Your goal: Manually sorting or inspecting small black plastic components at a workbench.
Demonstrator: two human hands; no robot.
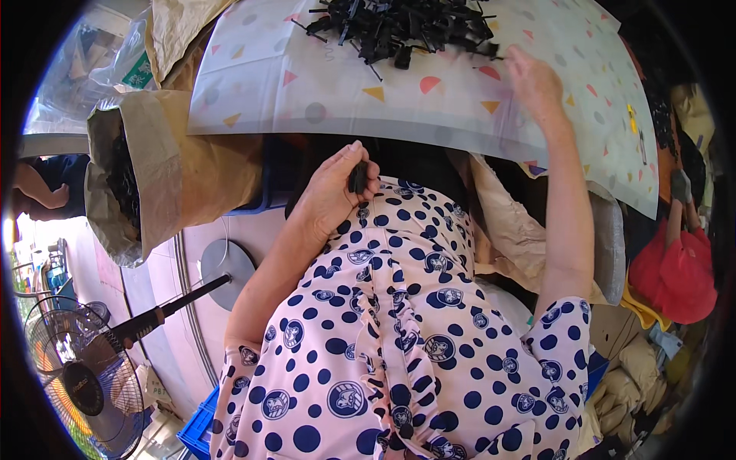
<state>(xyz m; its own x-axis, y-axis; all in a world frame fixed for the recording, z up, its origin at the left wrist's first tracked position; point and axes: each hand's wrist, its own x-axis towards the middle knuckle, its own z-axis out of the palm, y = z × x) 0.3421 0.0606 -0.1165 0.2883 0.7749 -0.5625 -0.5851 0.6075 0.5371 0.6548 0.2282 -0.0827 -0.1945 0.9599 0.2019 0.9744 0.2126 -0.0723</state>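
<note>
Gripped, left hand (337, 185): black part (357, 178) | shape-printed tablecloth (257, 92) | fan (83, 387), left

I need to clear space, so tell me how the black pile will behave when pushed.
The black pile would probably spread, since its pieces look loose. Thin protruding stems may snag one another. Each piece is likely light, being small beside the right hand.

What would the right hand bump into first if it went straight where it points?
Probably the right edge of the black pile: the right hand points forward and left toward it, very close. Whether they touch is hard to tell.
</note>
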